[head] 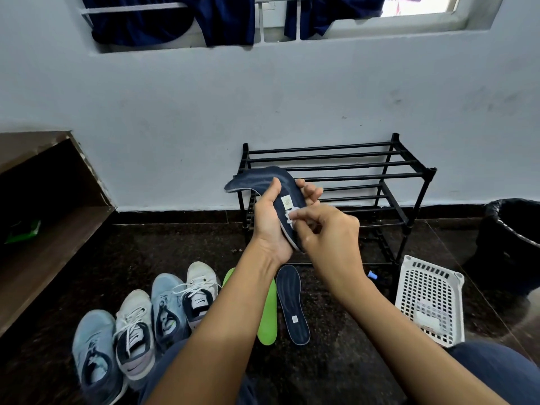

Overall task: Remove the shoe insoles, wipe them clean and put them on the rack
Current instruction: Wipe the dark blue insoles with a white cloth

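My left hand [270, 220] grips a dark blue insole [263, 178] from below, its toe end bent over to the left, in front of the black rack [336, 168]. My right hand [330, 232] pinches a small white wipe [290, 216] against the insole's heel half, near its square label. On the floor below lie a second dark blue insole [293, 305] and a green insole [268, 314], side by side. Several sneakers stand in a row at lower left: two light blue [93, 346] and two white [134, 331].
A white perforated basket [429, 299] with something white in it sits at right beside the rack. A black bin [514, 238] stands at far right. A brown wooden shelf [43, 229] runs along the left. Dark clothes [175, 21] hang at the window above.
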A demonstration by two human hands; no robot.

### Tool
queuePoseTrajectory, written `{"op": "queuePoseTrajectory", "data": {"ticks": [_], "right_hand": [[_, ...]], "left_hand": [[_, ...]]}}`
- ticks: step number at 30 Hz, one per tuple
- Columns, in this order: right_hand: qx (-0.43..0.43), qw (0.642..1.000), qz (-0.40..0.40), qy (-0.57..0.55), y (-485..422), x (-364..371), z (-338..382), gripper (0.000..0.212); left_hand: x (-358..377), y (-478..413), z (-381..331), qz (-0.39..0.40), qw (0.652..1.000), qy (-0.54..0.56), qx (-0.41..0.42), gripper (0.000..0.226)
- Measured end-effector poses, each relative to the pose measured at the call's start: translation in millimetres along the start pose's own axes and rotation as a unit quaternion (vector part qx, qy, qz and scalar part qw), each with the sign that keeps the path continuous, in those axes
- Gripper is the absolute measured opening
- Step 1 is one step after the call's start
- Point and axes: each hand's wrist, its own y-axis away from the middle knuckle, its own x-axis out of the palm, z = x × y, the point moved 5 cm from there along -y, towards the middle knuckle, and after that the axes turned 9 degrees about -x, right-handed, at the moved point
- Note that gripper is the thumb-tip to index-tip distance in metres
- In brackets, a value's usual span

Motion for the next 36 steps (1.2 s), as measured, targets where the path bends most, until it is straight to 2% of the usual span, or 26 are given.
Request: {"op": "queuePoseTrajectory", "data": {"ticks": [4,6,9,11,14,18,20,23,25,27,31,34,36], "right_hand": [[-0.046,0.997,-0.052,0.046,-4.1,-4.1,1.6,0.017],[0.002,1.0,-0.018,0.016,-0.9,-4.5,2.2,0.015],[0.085,0.992,0.078,-0.042,11.1,3.4,0.1,0.013],[0.097,0.99,0.086,-0.062,14.4,4.6,-1.0,0.013],[0.078,0.995,0.046,-0.052,10.3,3.6,-4.6,0.016],[-0.021,0.998,-0.051,0.022,0.6,-3.5,-1.6,0.017],[-0.022,0.997,-0.07,0.022,0.0,-6.8,-0.8,0.016],[0.072,0.997,0.008,-0.037,7.2,-2.4,-2.8,0.014],[0.098,0.991,0.056,-0.072,14.3,3.5,-2.2,0.013],[0.105,0.988,0.059,-0.097,16.7,5.5,-1.7,0.012],[0.06,0.996,0.026,-0.059,10.8,5.0,-3.7,0.017],[-0.01,0.999,-0.036,0.024,2.2,-0.4,-5.0,0.018],[-0.025,0.997,-0.066,0.042,-0.7,-4.7,-6.3,0.017]], "left_hand": [[2.9,0.4,4.9,0.015,1.0,0.012,-0.022,0.045],[1.1,1.6,1.8,0.015,1.0,0.002,-0.018,0.045],[-5.4,3.3,-9.6,0.011,1.0,-0.013,0.008,0.047],[-8.7,2.0,-12.0,0.004,1.0,-0.018,0.014,0.047],[-6.6,0.0,-4.3,-0.009,1.0,-0.03,0.0,0.045],[0.3,1.0,9.4,0.013,0.999,-0.017,-0.046,0.044],[2.3,1.4,11.4,0.025,0.998,-0.022,-0.053,0.044],[-1.7,-0.2,1.1,0.031,0.999,-0.027,-0.019,0.042],[-8.4,-1.8,-10.5,0.025,0.999,-0.038,0.02,0.045],[-12.8,-4.0,-15.1,0.02,0.999,-0.031,0.029,0.042],[-10.0,-6.4,-4.3,0.003,1.0,-0.021,-0.001,0.039],[-4.4,-5.7,5.4,0.026,0.999,-0.002,-0.032,0.036],[-1.3,-5.3,7.7,0.045,0.998,-0.003,-0.041,0.037]]}}
